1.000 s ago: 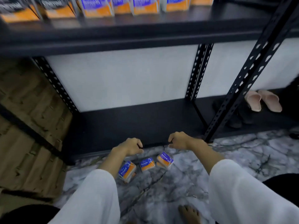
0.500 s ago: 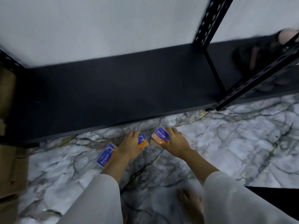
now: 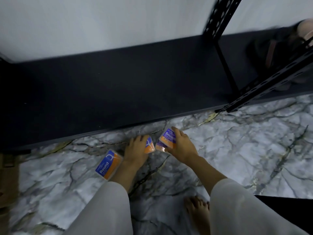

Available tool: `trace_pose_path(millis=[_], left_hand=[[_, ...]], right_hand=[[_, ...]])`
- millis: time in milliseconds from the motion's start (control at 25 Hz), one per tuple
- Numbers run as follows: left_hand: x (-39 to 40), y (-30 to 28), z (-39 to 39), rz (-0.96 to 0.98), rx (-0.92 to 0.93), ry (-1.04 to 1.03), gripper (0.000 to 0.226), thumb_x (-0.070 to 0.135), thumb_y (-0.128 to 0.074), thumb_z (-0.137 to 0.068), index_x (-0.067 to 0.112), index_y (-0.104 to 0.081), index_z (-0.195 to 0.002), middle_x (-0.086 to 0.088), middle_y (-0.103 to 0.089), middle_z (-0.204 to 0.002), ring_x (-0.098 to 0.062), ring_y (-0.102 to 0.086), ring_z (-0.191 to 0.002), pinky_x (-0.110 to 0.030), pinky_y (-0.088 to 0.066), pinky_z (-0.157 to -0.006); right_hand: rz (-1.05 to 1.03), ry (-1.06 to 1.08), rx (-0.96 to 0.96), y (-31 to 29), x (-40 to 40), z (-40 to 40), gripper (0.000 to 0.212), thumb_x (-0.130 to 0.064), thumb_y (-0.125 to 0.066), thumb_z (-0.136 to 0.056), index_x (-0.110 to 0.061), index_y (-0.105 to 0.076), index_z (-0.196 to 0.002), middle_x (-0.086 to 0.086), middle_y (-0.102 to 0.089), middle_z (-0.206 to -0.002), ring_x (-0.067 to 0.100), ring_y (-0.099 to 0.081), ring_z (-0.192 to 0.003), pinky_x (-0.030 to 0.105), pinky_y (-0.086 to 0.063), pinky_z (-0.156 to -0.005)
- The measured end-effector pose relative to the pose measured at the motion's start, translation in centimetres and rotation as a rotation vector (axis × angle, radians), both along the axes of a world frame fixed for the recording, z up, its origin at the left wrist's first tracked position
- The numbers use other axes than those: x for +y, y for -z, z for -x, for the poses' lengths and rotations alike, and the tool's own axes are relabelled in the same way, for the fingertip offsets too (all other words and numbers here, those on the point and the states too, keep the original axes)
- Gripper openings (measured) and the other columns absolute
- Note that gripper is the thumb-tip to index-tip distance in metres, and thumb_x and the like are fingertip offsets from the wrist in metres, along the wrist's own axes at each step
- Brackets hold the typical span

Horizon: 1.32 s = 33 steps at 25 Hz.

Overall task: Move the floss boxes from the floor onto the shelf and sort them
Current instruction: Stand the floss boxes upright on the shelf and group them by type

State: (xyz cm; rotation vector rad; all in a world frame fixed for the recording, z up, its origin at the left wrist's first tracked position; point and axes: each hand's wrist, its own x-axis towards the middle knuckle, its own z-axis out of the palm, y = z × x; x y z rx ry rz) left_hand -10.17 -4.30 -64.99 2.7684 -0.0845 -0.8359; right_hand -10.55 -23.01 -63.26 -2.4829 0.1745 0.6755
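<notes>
Left hand clasping middle floss box, right hand gripping "Smooth" box, "Round" box lying loose on marble floor

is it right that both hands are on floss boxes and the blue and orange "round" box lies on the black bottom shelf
Not quite. In the head view the blue and orange "Round" box lies on the marble floor, beside the left hand, not on the black bottom shelf. The right hand grips a "Smooth" box.

A bare foot rests on the grey-veined white marble floor. Brown cardboard sits at the far left. Pale pink slippers, blurred, lie at the far right.
</notes>
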Motion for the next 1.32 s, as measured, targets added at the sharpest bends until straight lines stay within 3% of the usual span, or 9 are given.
trace_pose_path(millis=[240, 360, 720, 960, 1320], left_hand=[[0.9, -11.1, -0.2, 0.103, -0.176, -0.047, 0.076, 0.024, -0.072, -0.077, 0.027, -0.033, -0.143, -0.002, -0.046, -0.132, -0.028, -0.043, -0.115, -0.04, -0.044, -0.094], [2.1, -18.6, 0.2, 0.102, -0.31, -0.022, 0.078, 0.024, -0.07, -0.078, 0.029, -0.03, -0.145, 0.001, -0.044, -0.133, -0.025, -0.04, -0.116, -0.04, -0.046, -0.092], [6.1, -38.4, 3.7, 0.178, -0.667, -0.002, 0.078, 0.03, -0.073, -0.08, 0.031, -0.03, -0.145, 0.005, -0.039, -0.138, -0.017, -0.033, -0.124, -0.031, -0.046, -0.098], [8.6, -48.4, 5.3, 0.142, -0.906, 0.008, 0.078, 0.037, -0.071, -0.082, 0.036, -0.027, -0.146, 0.009, -0.038, -0.137, -0.014, -0.031, -0.123, -0.027, -0.044, -0.092], [10.9, -58.5, 4.0, 0.127, -1.144, 0.042, 0.079, 0.038, -0.074, -0.079, 0.033, -0.031, -0.146, 0.006, -0.04, -0.138, -0.019, -0.031, -0.123, -0.037, -0.041, -0.103]], right_hand=[[-0.063, -0.016, -0.126, -9.4, -0.4, -0.4, 0.062, -0.029, -0.074, -0.076, -0.02, -0.038, -0.125, 0.005, -0.053, -0.121, 0.027, -0.051, -0.111, 0.041, -0.05, -0.084], [-0.092, -0.068, -0.242, -16.2, 0.3, -0.2, 0.066, -0.023, -0.073, -0.075, -0.02, -0.037, -0.13, 0.004, -0.05, -0.123, 0.024, -0.05, -0.112, 0.042, -0.049, -0.088], [-0.099, -0.206, -0.571, -34.4, 2.1, 2.1, 0.083, -0.033, -0.076, -0.076, -0.02, -0.028, -0.143, 0.001, -0.044, -0.134, 0.02, -0.044, -0.123, 0.033, -0.042, -0.101], [-0.107, -0.264, -0.794, -44.3, 3.7, 2.7, 0.084, -0.036, -0.076, -0.076, -0.022, -0.029, -0.144, 0.0, -0.045, -0.135, 0.018, -0.046, -0.12, 0.027, -0.042, -0.096], [-0.126, -0.291, -1.08, -56.5, 5.6, 0.4, 0.083, -0.035, -0.076, -0.077, -0.021, -0.03, -0.144, 0.002, -0.042, -0.142, 0.017, -0.042, -0.127, 0.035, -0.043, -0.102]])
